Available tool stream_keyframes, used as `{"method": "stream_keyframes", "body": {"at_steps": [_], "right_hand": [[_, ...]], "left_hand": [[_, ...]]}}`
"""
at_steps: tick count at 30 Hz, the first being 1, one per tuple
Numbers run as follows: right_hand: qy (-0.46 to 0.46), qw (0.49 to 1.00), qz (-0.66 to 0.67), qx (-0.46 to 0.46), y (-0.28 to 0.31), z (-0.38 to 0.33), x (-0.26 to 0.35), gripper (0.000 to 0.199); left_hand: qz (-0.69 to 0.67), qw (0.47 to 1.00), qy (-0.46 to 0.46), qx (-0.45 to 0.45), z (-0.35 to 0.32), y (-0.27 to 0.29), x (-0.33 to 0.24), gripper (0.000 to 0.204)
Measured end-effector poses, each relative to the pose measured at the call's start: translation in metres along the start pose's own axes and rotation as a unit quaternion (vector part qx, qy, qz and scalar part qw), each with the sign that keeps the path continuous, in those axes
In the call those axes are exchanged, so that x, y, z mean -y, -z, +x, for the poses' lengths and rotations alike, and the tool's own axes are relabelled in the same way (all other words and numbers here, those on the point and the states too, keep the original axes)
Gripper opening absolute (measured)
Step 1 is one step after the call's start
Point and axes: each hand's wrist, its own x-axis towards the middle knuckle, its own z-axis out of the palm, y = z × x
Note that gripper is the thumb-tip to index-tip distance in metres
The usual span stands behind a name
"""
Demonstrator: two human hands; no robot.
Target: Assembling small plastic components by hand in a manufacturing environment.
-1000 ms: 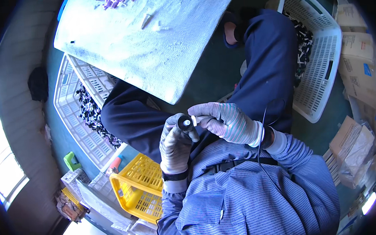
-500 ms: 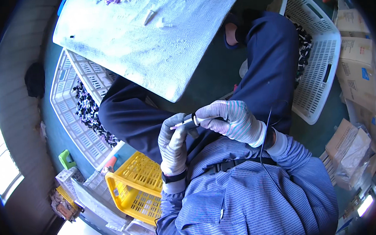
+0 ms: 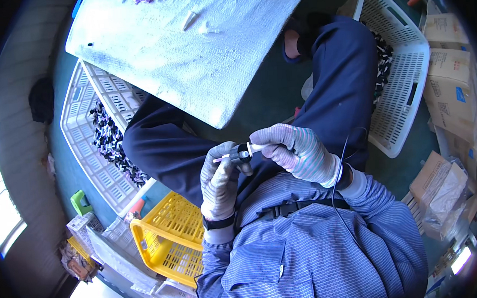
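Overhead, white towel-covered board (image 3: 189,59), teal floor (image 3: 268,92)

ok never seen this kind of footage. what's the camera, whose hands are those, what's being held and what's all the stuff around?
There is no robot: a person wears a wide fisheye camera on the head, looking down, so straight edges bend toward the rim. The striped shirt at the bottom and the dark trouser legs are the wearer's own.

Both hands wear knit gloves. The left hand and the right hand meet over the lap and together hold a small black ring-shaped part with a thin white stick through it. Which hand grips which piece is hard to tell.

Ahead lies a white cloth-covered board with a few small white and purple pieces near its far edge. On the person's left a white basket holds small dark parts; another white basket is on the right. A yellow basket sits by the left elbow, and cardboard boxes are stacked at the right.
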Motion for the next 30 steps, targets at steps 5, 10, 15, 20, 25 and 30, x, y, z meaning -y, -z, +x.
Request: {"method": "stream_keyframes", "body": {"at_steps": [5,10,15,20,25,30], "right_hand": [[-0.037,0.999,-0.029,0.002,0.000,-0.007,0.007,0.024],[-0.009,0.999,-0.046,0.007,-0.004,-0.012,0.016,0.025],[-0.034,0.999,-0.040,0.002,-0.011,-0.020,0.030,0.024],[0.036,0.983,-0.176,0.026,-0.015,-0.018,0.055,0.027],[0.106,0.945,-0.300,0.072,-0.023,-0.012,0.076,0.028],[0.175,0.906,-0.377,0.083,-0.033,-0.010,0.074,0.039]], "left_hand": [[-0.006,1.000,-0.002,0.015,0.000,-0.004,0.000,0.037],[-0.010,0.997,-0.041,0.072,-0.002,-0.003,0.001,0.041],[-0.018,0.994,-0.042,0.095,-0.005,0.004,0.003,0.044],[-0.002,0.992,-0.070,0.106,-0.011,0.013,0.003,0.044],[0.059,0.994,-0.054,0.078,-0.025,0.009,-0.011,0.034],[0.125,0.982,-0.105,0.090,-0.029,0.018,-0.009,0.032]]}}
